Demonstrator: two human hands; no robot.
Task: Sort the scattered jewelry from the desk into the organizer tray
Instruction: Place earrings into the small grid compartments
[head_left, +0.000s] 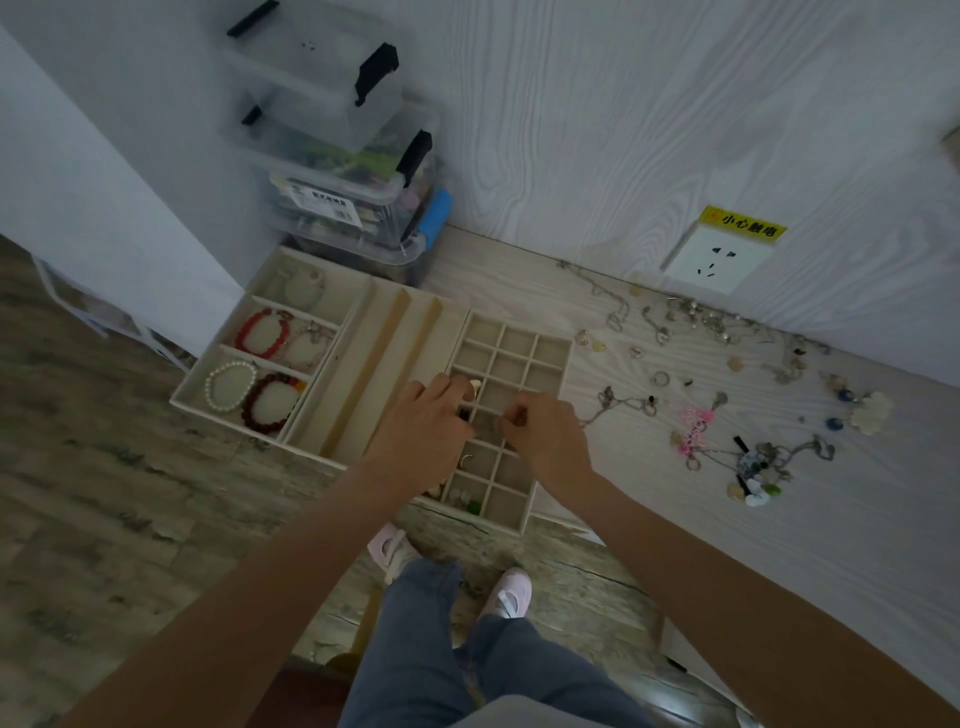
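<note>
Head view shows a pale wood-grain bench (675, 519) against a matching wall with a socket (714, 260), clear storage boxes (337, 171) stacked in the corner. Scattered jewelry (727, 415) lies right of the organizer tray (519, 525). Over its small compartments, left hand (421, 431) and right hand (545, 436) each have curled fingers; whether either grip holds anything cannot be told.

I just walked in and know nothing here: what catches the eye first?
Both hands, left hand and right hand, meet over the small-celled grid tray at centre. Left of it, bead bracelets, the red bracelet among them, fill compartments; to the right, scattered jewelry litters the desk.
</note>
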